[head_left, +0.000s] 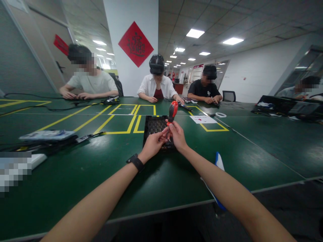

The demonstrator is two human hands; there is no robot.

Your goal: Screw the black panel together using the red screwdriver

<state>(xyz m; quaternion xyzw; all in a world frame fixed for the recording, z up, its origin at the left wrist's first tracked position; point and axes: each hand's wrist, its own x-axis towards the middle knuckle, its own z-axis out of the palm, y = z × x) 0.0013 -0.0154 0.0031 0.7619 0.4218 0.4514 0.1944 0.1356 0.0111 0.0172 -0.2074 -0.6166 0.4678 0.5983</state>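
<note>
A screwdriver (pixel 173 112) with a red and black handle stands nearly upright, handle up, over a black tray (pixel 156 122). My right hand (pixel 179 137) is closed on it just below the handle, around the upper shaft. Beside the shaft, my left hand (pixel 153 144) has its fingertips pinched together near the lower end; whatever they grip is too small or hidden to name. The tray lies on the green table under both hands, and its pitted inside shows behind them. My hands cover its near part.
Yellow tape (pixel 116 132) marks rectangles on the green table (pixel 101 188). Cables and a flat package (pixel 50 135) lie left. A white sheet (pixel 202 120) and white ring (pixel 220 115) lie beyond the tray, right. A blue-and-white object (pixel 219 161) sits by my right forearm. Several people sit opposite.
</note>
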